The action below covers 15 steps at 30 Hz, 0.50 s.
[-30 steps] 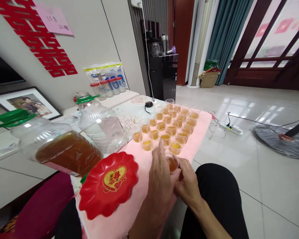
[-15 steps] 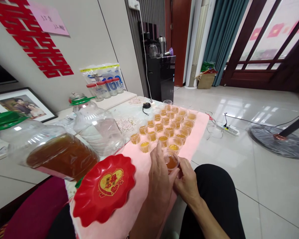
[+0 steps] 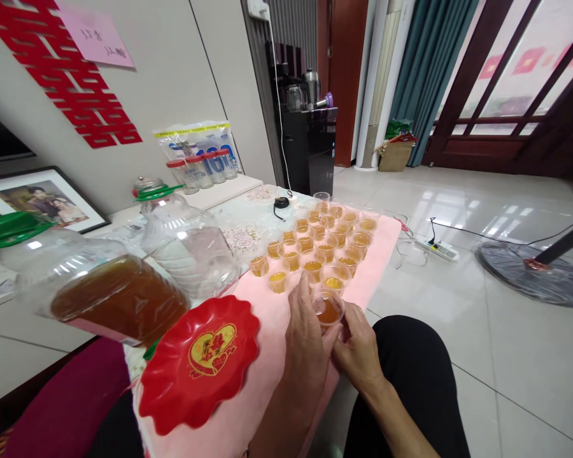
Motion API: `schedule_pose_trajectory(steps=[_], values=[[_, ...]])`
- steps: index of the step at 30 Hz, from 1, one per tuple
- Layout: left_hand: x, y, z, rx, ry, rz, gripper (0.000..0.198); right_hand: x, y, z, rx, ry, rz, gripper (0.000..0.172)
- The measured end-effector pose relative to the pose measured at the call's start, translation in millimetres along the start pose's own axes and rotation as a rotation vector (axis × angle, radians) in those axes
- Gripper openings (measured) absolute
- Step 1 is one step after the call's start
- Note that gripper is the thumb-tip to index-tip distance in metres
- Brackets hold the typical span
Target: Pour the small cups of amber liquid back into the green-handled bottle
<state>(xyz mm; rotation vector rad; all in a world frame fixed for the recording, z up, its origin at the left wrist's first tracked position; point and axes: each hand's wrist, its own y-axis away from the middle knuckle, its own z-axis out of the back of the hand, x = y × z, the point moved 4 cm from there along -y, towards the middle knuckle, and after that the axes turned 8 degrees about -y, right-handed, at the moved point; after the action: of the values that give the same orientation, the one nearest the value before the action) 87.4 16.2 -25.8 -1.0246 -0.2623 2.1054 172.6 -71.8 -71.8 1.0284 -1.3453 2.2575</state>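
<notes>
From the head view, we look down on both hands meeting over the near edge of the pink cloth [image 3: 272,375] that covers the table. The small cup [image 3: 328,310] of amber liquid sits between them, upright, its open mouth facing up and its long axis close to vertical. The left hand [image 3: 308,340] stands against the cup's left wall with its fingers [image 3: 300,299] raised alongside, curled onto the cup. The right hand [image 3: 359,348] comes from below and to the right, its fingertips closed on the cup's near wall and base. So both hands grip the same cup, and we judge neither clearly nearer than the other. The cup lies just forward of both palms, away from the body.

Just beyond the held cup, the filled cups [image 3: 327,245] stand in close rows on the cloth, running away from us. The nearest of them is just beside the left fingertips, but we cannot tell if they touch.

To the left, a red plate [image 3: 198,366] lies on the cloth, near the left wrist but apart from it. Behind the plate stand a jug of amber liquid [image 3: 105,296] and an empty clear jug [image 3: 186,238] — both well apart from the hands.
</notes>
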Motion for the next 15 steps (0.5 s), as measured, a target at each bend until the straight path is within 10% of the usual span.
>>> schedule_pose_trajectory(steps=[15], values=[[12,0,3.6,0.084,0.065,0.036,0.127,-4,4,-1,0.028,-0.023,0.008,0.042]])
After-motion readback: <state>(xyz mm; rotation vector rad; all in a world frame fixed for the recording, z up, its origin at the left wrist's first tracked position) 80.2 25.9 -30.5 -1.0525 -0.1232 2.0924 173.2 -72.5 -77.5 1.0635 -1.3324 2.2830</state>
